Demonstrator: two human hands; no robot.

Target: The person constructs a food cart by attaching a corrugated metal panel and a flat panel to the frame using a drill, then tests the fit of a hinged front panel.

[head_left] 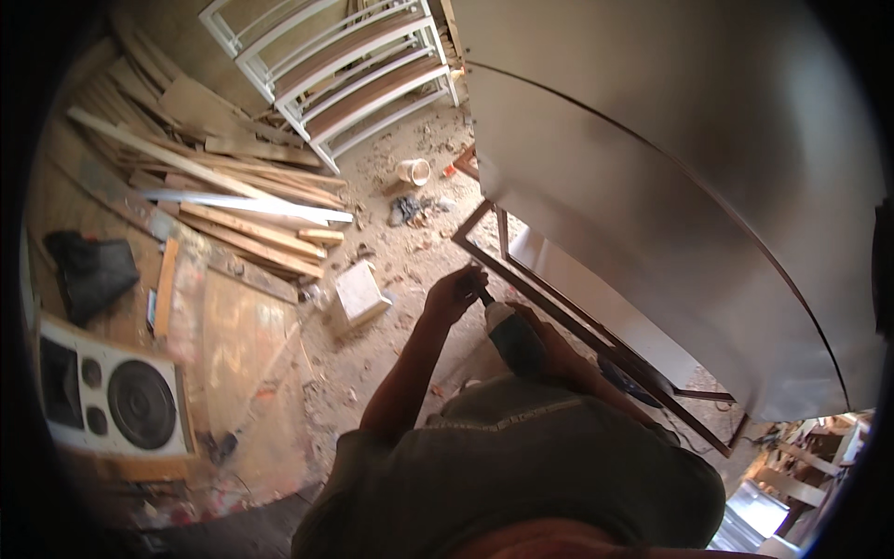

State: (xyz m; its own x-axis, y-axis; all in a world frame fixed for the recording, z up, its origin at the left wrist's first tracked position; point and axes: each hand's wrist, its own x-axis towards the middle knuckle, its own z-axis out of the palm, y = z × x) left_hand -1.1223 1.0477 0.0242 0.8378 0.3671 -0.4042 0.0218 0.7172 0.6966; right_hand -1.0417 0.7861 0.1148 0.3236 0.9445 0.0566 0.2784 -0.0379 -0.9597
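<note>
My right hand [548,343] grips a dark green cordless drill [516,337], with its chuck pointing up and to the left. At the front end of the drill, my left hand [453,294] has its fingers curled together. Whatever small thing they pinch is too dark to make out. Just beyond and to the right of both hands, a brown wooden frame [570,328] stands against a large grey metal-like panel [652,177]. A white sheet [596,303] shows through the frame's opening. The drill's grip is hidden behind my right hand.
A paint-stained wooden table [251,373] carries a speaker [110,396] and a black bag-like thing [91,272]. Wood strips [214,205] pile up behind it. On the littered floor are a white box [361,292], a bucket [413,171] and a white rack [349,79].
</note>
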